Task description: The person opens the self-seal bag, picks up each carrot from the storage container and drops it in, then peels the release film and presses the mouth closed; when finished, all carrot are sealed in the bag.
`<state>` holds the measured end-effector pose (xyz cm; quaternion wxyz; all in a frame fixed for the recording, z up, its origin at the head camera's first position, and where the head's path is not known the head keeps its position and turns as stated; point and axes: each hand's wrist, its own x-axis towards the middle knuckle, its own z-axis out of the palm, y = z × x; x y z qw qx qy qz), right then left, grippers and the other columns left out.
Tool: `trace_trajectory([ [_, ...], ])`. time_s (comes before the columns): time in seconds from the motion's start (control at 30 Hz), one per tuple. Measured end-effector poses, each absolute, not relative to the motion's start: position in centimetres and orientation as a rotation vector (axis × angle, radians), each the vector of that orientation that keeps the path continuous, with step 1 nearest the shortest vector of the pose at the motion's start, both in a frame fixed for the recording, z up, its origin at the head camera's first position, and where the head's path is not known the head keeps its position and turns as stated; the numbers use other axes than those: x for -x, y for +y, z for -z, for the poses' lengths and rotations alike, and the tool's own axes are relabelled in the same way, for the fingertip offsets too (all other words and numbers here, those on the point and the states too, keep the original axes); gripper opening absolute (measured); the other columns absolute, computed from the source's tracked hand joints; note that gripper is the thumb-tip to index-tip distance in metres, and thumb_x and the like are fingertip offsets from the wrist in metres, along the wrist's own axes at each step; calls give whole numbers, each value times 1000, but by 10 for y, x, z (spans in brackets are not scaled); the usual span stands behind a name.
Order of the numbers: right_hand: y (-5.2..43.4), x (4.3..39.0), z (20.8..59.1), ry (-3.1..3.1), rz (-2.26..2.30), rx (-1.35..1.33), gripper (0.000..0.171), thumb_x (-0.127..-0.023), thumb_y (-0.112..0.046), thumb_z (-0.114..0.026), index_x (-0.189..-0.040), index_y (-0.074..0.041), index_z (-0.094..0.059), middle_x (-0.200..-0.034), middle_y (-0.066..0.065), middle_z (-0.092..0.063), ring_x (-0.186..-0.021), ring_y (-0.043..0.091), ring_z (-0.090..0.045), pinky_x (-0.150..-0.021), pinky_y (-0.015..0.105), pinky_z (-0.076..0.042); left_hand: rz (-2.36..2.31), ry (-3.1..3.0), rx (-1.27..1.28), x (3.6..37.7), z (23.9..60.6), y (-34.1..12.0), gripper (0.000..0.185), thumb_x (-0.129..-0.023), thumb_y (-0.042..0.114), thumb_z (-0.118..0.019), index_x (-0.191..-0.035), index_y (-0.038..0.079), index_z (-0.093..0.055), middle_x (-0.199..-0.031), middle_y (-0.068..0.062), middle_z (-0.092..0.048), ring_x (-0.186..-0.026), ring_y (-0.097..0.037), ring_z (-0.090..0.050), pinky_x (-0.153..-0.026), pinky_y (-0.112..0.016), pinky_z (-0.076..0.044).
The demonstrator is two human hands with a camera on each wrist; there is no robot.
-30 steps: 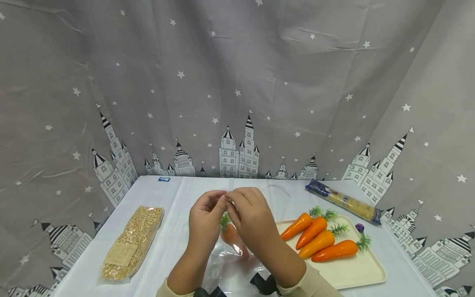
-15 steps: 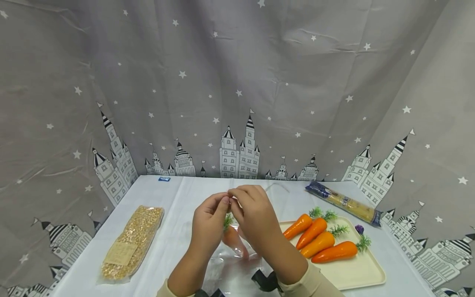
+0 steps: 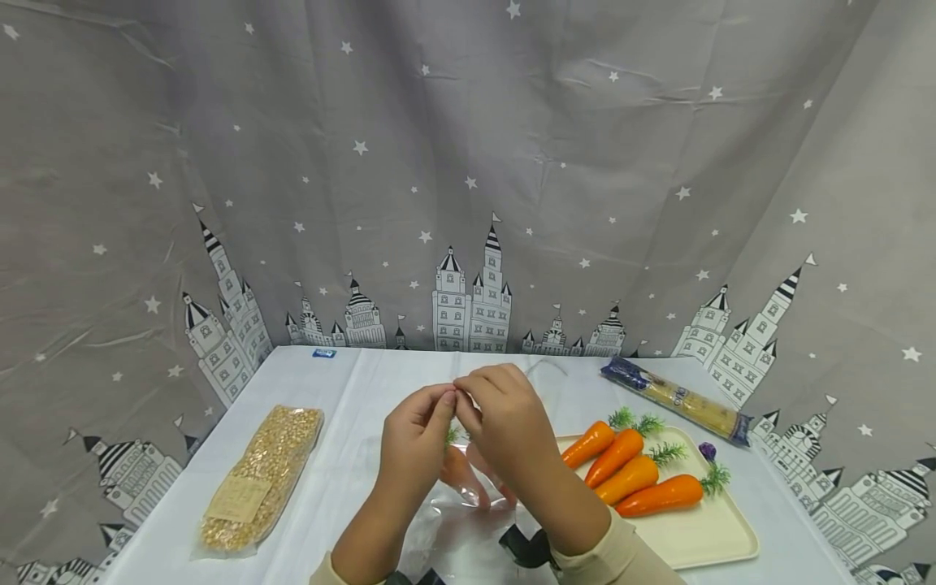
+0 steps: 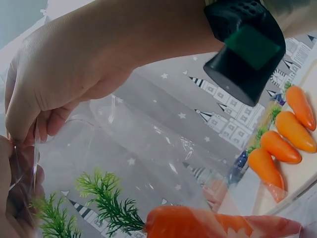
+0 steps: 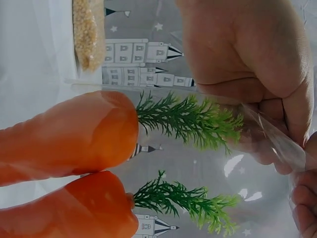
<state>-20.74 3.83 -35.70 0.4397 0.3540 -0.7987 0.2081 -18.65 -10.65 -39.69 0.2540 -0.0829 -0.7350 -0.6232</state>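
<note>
Both hands meet above the middle of the table. My left hand (image 3: 444,401) and my right hand (image 3: 465,404) each pinch the top edge of a clear plastic bag (image 3: 457,528). The bag hangs from the fingers with its lower part near the table's front. Inside it are two orange toy carrots (image 3: 459,473) with green tops. In the right wrist view the two carrots (image 5: 69,136) lie side by side, leaves pointing at the left hand's fingers (image 5: 277,99). In the left wrist view the right hand's fingers (image 4: 29,116) pinch the bag film (image 4: 148,144).
A cream tray (image 3: 702,532) at the right holds several more carrots (image 3: 636,475). A long pasta packet (image 3: 676,398) lies behind it. A bag of corn kernels (image 3: 263,475) lies at the left, a small blue tag (image 3: 323,353) at the back. A grey starred curtain surrounds the table.
Both hands have drifted a little to the right while still pinching the bag's top edge. The carrots in the bag have shifted with them.
</note>
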Motion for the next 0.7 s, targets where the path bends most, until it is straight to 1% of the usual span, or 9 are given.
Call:
trace_trajectory([
  [0.1, 39, 207, 357, -1980, -521, -871, 7, -91, -11, -76, -95, -8, -80, -88, 2, -75, -87, 20, -67, -85, 28, -58, 1599, -2012, 257, 186, 398, -107, 13, -104, 19, -67, -106, 14, -79, -106, 6, -78, -103, -10, -73, -90, -26, -60],
  [0.2, 40, 207, 357, -1971, -524, -870, 6, -91, -12, -76, -93, -8, -80, -86, 1, -74, -86, 20, -66, -84, 28, -58, 1521, -2021, 275, 185, 398, -107, 12, -104, 19, -68, -104, 15, -79, -102, 9, -77, -98, -10, -72, -87, -27, -60],
  [0.33, 40, 208, 357, -1946, -513, -878, 3, -88, -10, -78, -90, -8, -78, -82, 1, -72, -82, 20, -65, -81, 28, -57, 1469, -2028, 281, 183, 397, -107, 11, -103, 18, -69, -102, 16, -79, -98, 10, -76, -90, -9, -70, -81, -27, -59],
  [0.5, 41, 208, 357, -1945, -509, -882, 5, -84, -9, -80, -86, -9, -76, -80, 0, -70, -79, 20, -62, -77, 29, -56, 1442, -2032, 292, 182, 396, -107, 10, -102, 17, -69, -102, 16, -79, -96, 11, -76, -88, -8, -70, -80, -27, -59],
  [0.7, 43, 207, 356, -1981, -575, -890, 4, -88, -10, -78, -87, -9, -74, -82, 0, -70, -81, 20, -63, -78, 29, -57, 1424, -2053, 302, 181, 395, -107, 10, -102, 18, -69, -103, 16, -79, -95, 12, -76, -89, -7, -70, -81, -29, -60],
])
